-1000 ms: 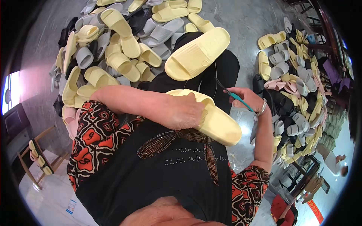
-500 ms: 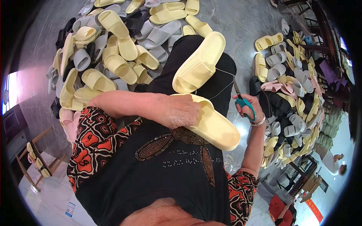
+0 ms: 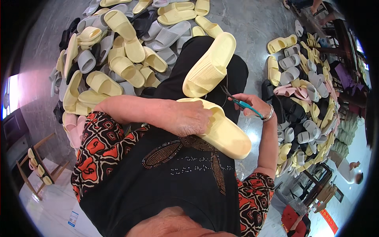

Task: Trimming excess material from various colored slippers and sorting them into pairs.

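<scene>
Over my lap, my left hand [image 3: 191, 117] grips the strap of a pale yellow slipper [image 3: 227, 134], its fingers partly hidden inside the foot opening. A second yellow slipper [image 3: 209, 67] rests on my black trousers just beyond it, sole end pointing away. My right hand [image 3: 252, 104] is closed round the teal handles of a pair of scissors [image 3: 242, 103]. Their dark blades point up and left, slightly parted, close to the right edge of the second slipper. A thin thread [image 3: 225, 103] hangs between the two slippers, near the blades.
A heap of yellow, grey and black slippers [image 3: 128, 69] lies on the grey floor at the left. Another large heap [image 3: 304, 102], with some pink ones, spreads along the right. A wooden rack [image 3: 37, 168] stands at the lower left, and another person [image 3: 345, 168] is at the far right.
My right hand has turned and brought the scissors leftward, so the blades now sit near the thread instead of pointing upward. The thread no longer loops out to the right. My left hand stays put.
</scene>
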`<state>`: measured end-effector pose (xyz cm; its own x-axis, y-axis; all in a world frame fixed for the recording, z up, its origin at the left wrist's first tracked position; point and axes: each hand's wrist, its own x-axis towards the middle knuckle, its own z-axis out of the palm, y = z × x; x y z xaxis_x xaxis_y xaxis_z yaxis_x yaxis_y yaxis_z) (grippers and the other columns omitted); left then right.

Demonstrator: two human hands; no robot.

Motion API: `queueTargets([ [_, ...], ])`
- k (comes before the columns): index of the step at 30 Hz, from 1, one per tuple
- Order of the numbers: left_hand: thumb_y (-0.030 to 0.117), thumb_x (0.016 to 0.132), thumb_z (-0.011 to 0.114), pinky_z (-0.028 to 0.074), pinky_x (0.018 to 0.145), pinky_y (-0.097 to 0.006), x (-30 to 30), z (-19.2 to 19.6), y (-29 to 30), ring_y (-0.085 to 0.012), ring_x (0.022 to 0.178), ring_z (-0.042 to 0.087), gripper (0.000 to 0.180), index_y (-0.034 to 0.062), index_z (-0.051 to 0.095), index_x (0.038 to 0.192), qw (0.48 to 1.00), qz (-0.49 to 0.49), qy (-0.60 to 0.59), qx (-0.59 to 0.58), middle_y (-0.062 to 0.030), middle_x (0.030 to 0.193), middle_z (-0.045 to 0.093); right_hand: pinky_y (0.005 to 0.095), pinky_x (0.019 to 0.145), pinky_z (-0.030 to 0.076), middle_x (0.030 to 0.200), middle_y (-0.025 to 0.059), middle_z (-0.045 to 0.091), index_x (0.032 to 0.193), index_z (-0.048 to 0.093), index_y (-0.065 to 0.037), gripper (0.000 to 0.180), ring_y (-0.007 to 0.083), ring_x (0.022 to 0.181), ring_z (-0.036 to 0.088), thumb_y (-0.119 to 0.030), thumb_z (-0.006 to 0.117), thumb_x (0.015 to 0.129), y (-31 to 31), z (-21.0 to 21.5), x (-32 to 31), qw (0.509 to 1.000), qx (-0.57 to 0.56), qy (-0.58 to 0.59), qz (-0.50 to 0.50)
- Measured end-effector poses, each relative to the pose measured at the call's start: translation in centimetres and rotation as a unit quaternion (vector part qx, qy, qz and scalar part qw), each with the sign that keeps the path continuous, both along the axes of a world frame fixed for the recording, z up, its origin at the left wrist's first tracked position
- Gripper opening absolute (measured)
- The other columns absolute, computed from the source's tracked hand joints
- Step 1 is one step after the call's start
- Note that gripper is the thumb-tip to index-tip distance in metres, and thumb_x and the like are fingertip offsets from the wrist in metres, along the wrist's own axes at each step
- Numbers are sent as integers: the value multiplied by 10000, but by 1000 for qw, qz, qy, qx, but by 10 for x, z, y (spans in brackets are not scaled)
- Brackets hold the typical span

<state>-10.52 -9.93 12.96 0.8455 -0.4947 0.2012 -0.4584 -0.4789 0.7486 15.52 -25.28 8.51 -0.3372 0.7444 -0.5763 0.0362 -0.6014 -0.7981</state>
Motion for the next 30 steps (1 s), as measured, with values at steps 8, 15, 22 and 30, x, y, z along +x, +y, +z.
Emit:
queueTargets([
  [8,67,696,525,415,654,-403,-4,-3,1,-283,829,517,52,25,555,689,1000,9,-1,-23,-107,757,547,205,692,408,856,1,532,1206,478,-30,745,74,789,493,-417,759,634,-21,21,22,999,-23,-21,-34],
  [15,67,694,534,415,658,-402,-1,-2,0,-282,827,517,40,33,549,708,1000,-9,5,-2,-101,767,546,223,616,409,844,19,533,1191,453,18,878,97,723,501,-583,701,601,-6,-14,1,999,29,-13,-28],
  [22,46,649,586,431,632,-361,0,4,22,-278,797,541,78,47,562,724,997,29,45,-55,-86,754,557,209,503,313,776,14,497,1190,421,-37,753,114,615,448,-594,586,712,-37,-12,30,916,201,122,-325],
  [30,204,819,572,438,625,-278,13,70,111,-120,701,551,146,69,602,862,620,692,-115,-350,-18,789,594,243,583,387,825,38,531,1215,412,-75,629,139,693,484,-483,593,771,-50,-25,27,790,206,125,-564],
])
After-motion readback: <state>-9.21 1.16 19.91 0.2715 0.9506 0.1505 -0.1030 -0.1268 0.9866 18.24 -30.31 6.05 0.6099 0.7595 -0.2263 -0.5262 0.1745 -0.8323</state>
